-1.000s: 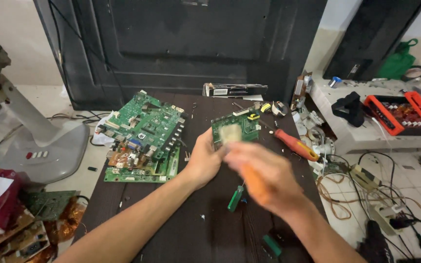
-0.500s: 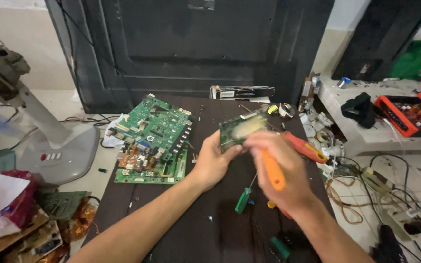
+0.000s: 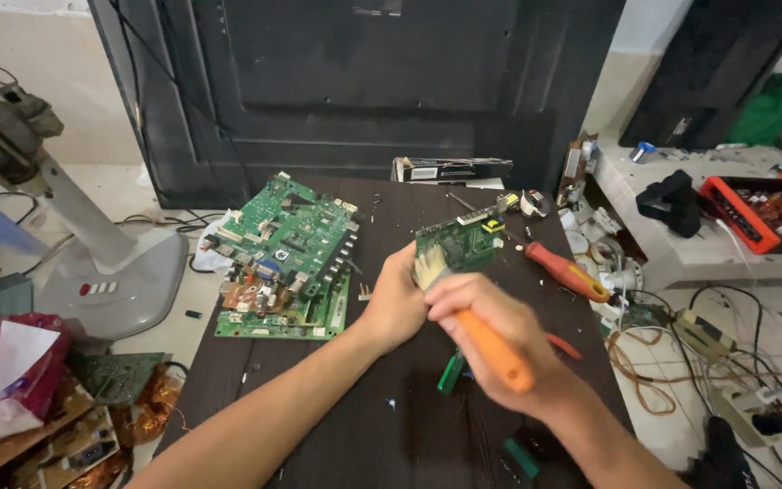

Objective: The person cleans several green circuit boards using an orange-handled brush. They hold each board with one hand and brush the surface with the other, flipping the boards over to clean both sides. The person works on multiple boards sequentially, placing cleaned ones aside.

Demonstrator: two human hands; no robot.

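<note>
Your left hand [image 3: 397, 303] has its fingers wrapped on the lower edge of a small green circuit board [image 3: 457, 243], holding it up a bit above the dark wooden table [image 3: 382, 426], tilted with the component side facing you. Your right hand [image 3: 491, 330] is closed tight on the orange handle of a paintbrush [image 3: 477, 321], and the pale bristles sit right at the near-left corner of that small board, touching it as far as I can see.

Just left of your left hand there's a stack of bigger green circuit boards [image 3: 287, 254] lying flat on the table, the top one skewed a little over the ones under it. To the right of the small board there's a screwdriver [image 3: 565, 272] with a red and orange grip lying on the table, tip pointing toward the far edge. Under your right hand a green-handled tool [image 3: 451, 371] pokes out, can't tell exactly what kind.

At the far edge of the table a long dark box [image 3: 452, 168] lies flat, in front of a big black panel [image 3: 364, 91] leaning upright. Off to the left on the floor is the grey base of a fan [image 3: 110, 281], and to the right a red tray [image 3: 762, 213] with small parts and a tangle of cables [image 3: 681, 353]
</note>
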